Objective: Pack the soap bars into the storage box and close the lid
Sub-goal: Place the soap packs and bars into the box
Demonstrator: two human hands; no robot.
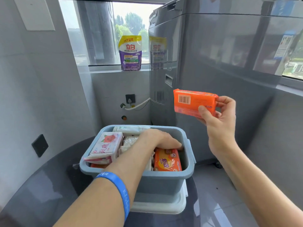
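A grey-blue storage box [164, 178] stands on a dark round table, holding several wrapped soap bars. A white rose-printed bar [105, 147] leans at its left side, and an orange bar [167, 159] lies at its right. My left hand [157, 140] reaches into the box, fingers resting on the top end of that orange bar; whether they grip it is hidden. My right hand [218, 117] holds another orange soap bar [193, 102] in the air, above and to the right of the box, barcode side toward me. A white lid [164, 205] lies under the box.
The dark glossy table [41, 190] carries the box. A tall grey washing machine [213, 71] stands right behind the box. A detergent pouch [130, 53] sits on the window sill. Grey walls close in on the left, with a black socket [39, 145].
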